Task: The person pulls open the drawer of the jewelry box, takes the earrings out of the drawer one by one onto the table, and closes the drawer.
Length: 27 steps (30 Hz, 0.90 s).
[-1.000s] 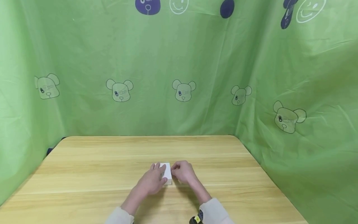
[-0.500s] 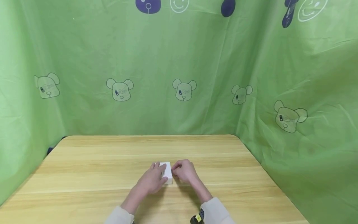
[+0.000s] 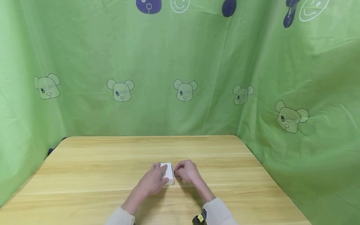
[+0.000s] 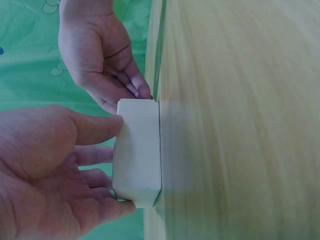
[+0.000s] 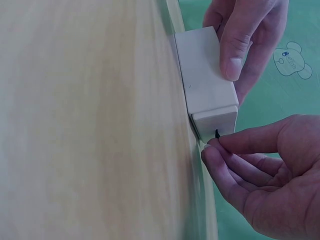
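A small white box (image 3: pixel 169 175) lies on the wooden table, with dark print on its top. The left hand (image 3: pixel 153 181) grips it from the left, thumb and fingers spread over its top and sides; in the left wrist view the thumb presses near one edge of the box (image 4: pixel 137 150). At the box's right end, the right hand (image 3: pixel 187 172) pinches a small dark tab (image 5: pixel 217 134) between thumb and fingertip. In the right wrist view that end piece stands slightly out from the rest of the box (image 5: pixel 205 70).
Wooden table (image 3: pixel 112 150) under both hands. Green cloth (image 3: pixel 152 56) with bear-face prints hangs behind the table and along both sides. A dark watch-like band with a yellow patch (image 3: pixel 200 217) is at the right wrist.
The right hand has moved slightly right, pinching the tab. The box's right end has come out a little, with a dark line now showing along it. The left hand stays in place.
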### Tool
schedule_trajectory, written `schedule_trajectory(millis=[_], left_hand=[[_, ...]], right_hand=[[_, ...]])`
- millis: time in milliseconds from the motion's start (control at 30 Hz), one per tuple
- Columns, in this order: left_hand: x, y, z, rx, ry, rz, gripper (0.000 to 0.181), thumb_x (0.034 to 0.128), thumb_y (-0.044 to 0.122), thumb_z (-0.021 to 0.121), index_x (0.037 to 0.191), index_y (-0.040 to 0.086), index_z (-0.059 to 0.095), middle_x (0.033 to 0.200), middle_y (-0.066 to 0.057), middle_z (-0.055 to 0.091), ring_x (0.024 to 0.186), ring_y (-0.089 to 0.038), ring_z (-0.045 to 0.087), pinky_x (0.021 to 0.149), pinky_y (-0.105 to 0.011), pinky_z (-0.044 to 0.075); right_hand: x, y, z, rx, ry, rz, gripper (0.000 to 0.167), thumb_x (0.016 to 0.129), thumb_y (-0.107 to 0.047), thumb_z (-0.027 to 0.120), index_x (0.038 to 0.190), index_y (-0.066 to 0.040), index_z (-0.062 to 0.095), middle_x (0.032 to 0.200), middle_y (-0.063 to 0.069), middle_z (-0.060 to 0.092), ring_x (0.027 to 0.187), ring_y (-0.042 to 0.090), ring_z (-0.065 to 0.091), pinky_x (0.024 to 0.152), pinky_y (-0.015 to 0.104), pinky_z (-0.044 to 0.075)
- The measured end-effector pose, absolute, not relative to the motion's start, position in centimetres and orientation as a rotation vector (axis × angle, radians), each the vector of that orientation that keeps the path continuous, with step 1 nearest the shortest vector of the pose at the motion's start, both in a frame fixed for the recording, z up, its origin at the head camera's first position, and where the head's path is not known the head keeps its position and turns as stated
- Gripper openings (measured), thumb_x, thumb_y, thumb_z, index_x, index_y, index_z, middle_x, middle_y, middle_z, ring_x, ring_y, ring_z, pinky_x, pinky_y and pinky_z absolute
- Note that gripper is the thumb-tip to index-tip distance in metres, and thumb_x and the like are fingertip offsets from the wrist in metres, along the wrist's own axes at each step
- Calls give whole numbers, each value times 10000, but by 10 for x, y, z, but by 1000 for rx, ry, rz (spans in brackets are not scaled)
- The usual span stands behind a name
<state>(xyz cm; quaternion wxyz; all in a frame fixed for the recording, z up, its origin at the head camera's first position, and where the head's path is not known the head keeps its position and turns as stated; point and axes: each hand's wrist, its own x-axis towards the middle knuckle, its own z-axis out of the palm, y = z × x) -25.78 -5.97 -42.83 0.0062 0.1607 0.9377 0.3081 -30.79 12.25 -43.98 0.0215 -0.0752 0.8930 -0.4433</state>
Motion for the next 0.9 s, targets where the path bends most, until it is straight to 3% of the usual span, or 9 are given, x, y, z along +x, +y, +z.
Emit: schedule_trajectory(millis=[367,900], left_hand=[[-258,-59,-428,497,2937,959,547,994,209,642,1471,-13,491,1556,-343,356,1470,-523,302,1198,-649,287],[-256,-60,-427,506,2938,959,546,991,202,642,1465,-25,493,1553,-349,357,1463,-533,307,1196,-652,288]], right_hand=[[-308,124,-439,-227,2724,-1415,89,804,42,712,848,-26,748,771,111,747,680,229,722,610,322,616],[-309,126,-439,-224,2717,-1412,87,807,40,712,864,-13,751,786,123,751,672,211,720,609,317,617]])
